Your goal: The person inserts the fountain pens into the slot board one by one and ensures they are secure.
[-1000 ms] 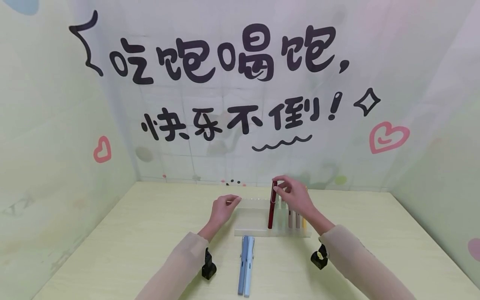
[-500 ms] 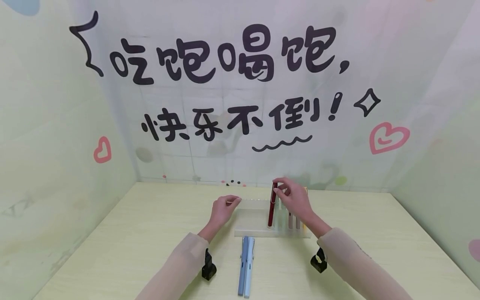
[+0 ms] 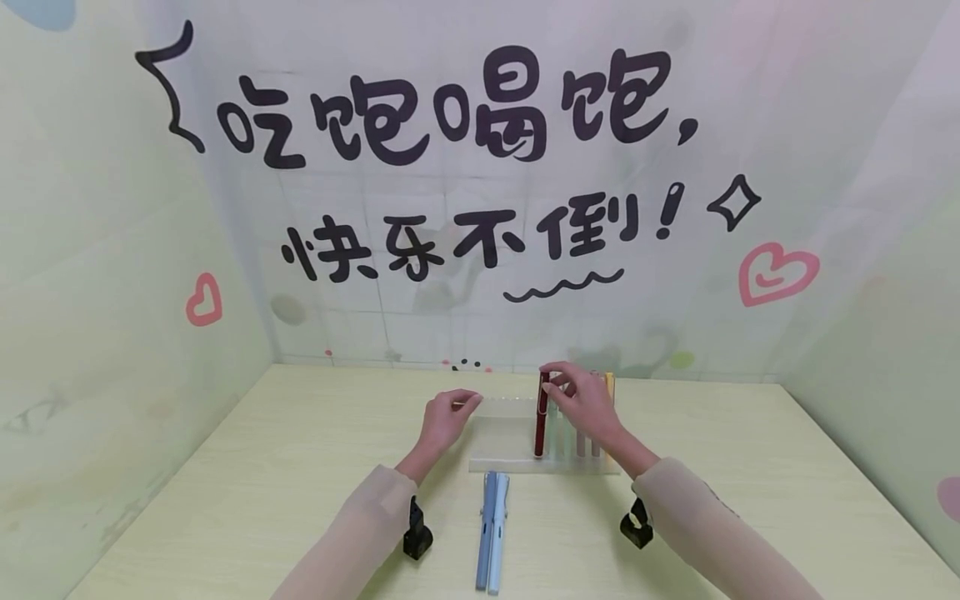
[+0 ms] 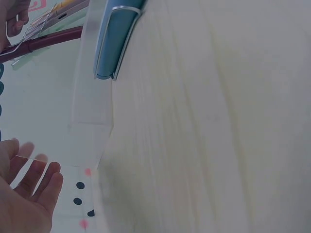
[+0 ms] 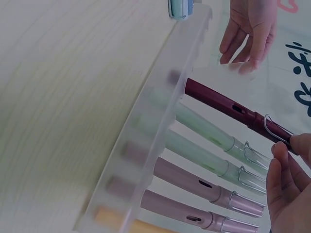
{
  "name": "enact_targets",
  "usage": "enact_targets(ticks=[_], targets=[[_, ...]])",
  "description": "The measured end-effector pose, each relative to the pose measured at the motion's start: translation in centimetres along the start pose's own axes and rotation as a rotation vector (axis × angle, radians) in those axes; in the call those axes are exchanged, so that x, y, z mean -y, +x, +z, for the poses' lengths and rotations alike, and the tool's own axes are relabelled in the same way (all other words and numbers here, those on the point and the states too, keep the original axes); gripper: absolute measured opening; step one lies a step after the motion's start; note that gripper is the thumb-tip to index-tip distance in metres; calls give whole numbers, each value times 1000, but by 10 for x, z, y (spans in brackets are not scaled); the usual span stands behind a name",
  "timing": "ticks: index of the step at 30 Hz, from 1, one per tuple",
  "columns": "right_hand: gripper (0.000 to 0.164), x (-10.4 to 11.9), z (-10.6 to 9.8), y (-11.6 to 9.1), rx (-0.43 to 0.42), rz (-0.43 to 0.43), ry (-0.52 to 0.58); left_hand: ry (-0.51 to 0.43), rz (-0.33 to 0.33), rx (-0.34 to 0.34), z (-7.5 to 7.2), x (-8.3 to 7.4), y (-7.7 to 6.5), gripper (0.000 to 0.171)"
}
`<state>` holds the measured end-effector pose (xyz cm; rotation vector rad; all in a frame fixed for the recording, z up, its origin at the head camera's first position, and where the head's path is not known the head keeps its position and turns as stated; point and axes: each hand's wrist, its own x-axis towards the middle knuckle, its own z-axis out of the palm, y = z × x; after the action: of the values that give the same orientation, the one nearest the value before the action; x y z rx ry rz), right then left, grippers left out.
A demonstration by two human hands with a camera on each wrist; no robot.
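Foremost, at bottom centre of the head view: two blue pens (image 3: pixel 484 537), side by side on the table (image 3: pixel 187 500). Flanking them: two black wrist cameras (image 3: pixel 417 542). Next, right of centre: one clear rack (image 3: pixel 506 465), frosted lip to the front. At its upper left corner: the left hand (image 3: pixel 445 423), thumb and fingers pinching the edge; judged a sound brace, best kept firm so the slots do not shift. At the rack's middle: one red pen (image 3: pixel 540 433), near upright, lower end behind the lip, upper end pinched between thumb and fingers of the right hand (image 3: pixel 588 407). Advised for seating it: line it up parallel with its neighbours, match their clips, press straight down, and let go only when the foot bears. To its right, also racked: two green pens (image 5: pixel 204 125), two mauve pens (image 5: pixel 187 179), one yellow pen (image 3: pixel 611 383). Farthest: one wall (image 3: pixel 360 333), black lettering.
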<state>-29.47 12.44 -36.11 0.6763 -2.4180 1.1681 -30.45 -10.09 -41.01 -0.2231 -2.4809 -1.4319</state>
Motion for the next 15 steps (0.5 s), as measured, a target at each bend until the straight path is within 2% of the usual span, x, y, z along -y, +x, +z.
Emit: enact_targets(ticks=[7,15], targets=[[21,2,1,1,21,15,-5,3,-6,-1,0,-1,-1,24],[21,4,3,2,54,76,-28,8,4,-4,-1,-3,-1,24]])
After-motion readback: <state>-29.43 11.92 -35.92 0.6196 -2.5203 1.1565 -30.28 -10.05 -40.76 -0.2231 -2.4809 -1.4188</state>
